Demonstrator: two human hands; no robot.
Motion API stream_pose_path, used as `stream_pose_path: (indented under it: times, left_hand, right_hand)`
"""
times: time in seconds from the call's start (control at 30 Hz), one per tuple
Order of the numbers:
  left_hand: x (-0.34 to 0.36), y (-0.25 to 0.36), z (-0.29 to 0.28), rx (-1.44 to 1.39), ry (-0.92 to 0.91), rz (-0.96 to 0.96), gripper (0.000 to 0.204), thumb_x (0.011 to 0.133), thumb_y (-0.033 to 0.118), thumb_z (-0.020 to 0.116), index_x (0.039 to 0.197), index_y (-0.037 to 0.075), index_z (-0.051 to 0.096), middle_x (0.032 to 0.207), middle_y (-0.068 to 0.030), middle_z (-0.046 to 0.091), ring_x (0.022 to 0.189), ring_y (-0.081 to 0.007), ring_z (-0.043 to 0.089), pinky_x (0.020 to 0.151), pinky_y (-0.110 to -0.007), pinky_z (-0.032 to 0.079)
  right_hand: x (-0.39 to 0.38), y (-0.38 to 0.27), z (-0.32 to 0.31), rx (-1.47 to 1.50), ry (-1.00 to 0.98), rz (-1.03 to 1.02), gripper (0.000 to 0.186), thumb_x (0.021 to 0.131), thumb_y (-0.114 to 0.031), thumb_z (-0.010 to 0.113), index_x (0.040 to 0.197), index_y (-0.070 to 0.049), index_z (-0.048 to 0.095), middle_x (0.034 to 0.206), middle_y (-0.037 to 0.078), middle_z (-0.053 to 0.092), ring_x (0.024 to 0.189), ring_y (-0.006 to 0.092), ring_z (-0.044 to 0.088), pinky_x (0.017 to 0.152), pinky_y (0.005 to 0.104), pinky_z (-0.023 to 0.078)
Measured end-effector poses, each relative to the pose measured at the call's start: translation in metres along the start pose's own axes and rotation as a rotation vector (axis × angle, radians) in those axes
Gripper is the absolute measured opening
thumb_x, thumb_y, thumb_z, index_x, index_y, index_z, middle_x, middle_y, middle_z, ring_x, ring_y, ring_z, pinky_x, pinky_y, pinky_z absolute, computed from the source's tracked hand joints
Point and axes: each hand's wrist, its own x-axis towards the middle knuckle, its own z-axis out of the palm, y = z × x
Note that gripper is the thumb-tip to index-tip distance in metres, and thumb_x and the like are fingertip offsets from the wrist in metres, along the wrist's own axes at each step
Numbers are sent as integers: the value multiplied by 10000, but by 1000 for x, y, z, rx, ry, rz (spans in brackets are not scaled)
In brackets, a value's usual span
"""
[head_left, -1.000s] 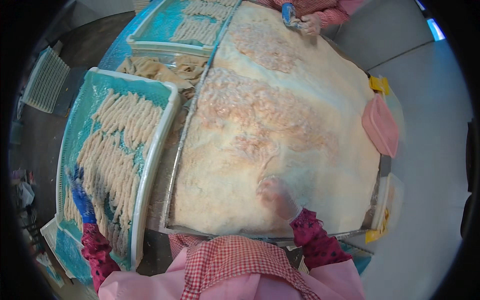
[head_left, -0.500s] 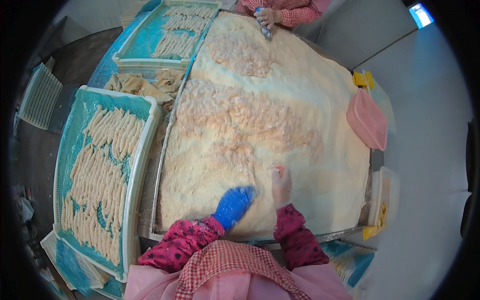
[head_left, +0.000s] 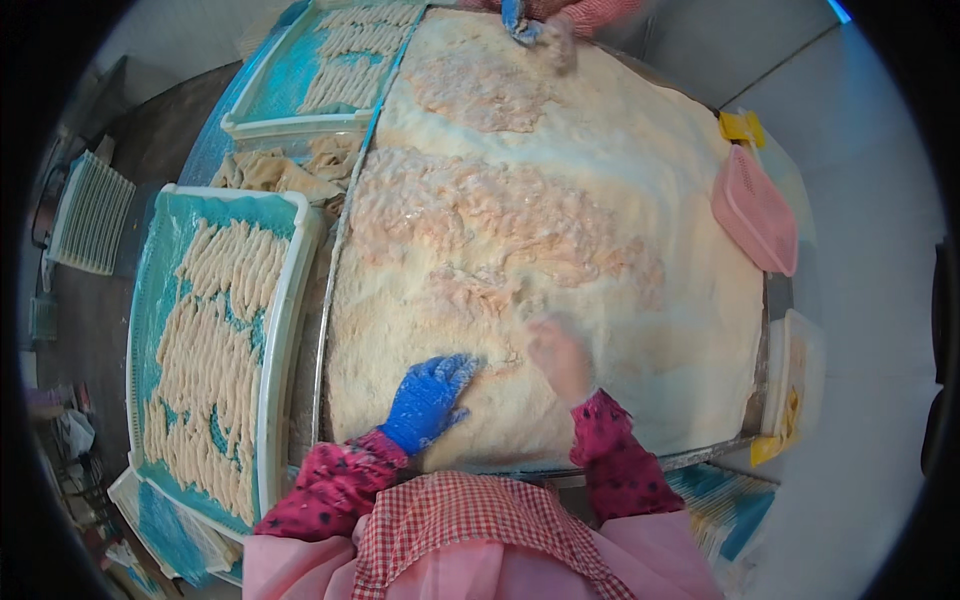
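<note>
My left hand [head_left: 425,405], in a crumb-dusted blue glove, lies on the pale crumb coating [head_left: 680,390] with its fingers apart and nothing in it. To its right, my right hand [head_left: 560,360] is over the same crumb bed, smeared by motion, so its fingers are not clear. Just ahead of both hands sits a small pinkish heap of raw meat pieces [head_left: 470,292], partly dusted. Farther off spreads a larger mass of pinkish raw meat [head_left: 440,205]. On my left, a white-rimmed tray [head_left: 300,215] lined with blue-green mesh carries rows of coated strips [head_left: 215,340].
A second tray [head_left: 240,128] with coated strips stands at the far left, a crumpled tan cloth [head_left: 275,172] between the two. At the far edge a co-worker's hands [head_left: 550,40] work, one blue-gloved. A pink basket [head_left: 757,212] and clear container [head_left: 795,370] line the right edge.
My left hand has drawn back leftward and its fingers have spread. My right hand has shifted slightly, now blurred. The co-worker's hands have moved too, and the whole view has shifted a little.
</note>
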Motion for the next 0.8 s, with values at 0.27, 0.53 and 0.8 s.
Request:
stream_pose_path:
  times: [0.27,0.53,0.8]
  left_hand:
    - [10,-4,17,104,98,-57,373,761,236,583,1104,97,542,1013,-122,571,825,-297,545,698,-404,442]
    - [-7,-30,21,-1540,241,-764,353,926,352,434,1120,69,523,903,-55,623,643,-94,543,543,-204,439]
    - [-7,48,43,-1884,375,-576,575,908,288,370,1390,21,206,1455,-158,169,1363,-222,84,1091,-352,140]
  right_hand:
    - [-39,-3,4,-330,6,180,457,784,-189,613,1179,-10,470,1068,171,554,1029,275,525,888,346,403]
    - [-17,-29,-7,60,36,166,334,827,-65,504,1148,23,493,1192,163,523,1079,277,512,934,336,387]
    - [-23,-105,49,-193,-48,-154,519,863,-205,433,1325,17,345,1387,205,298,1318,357,207,1070,516,51]
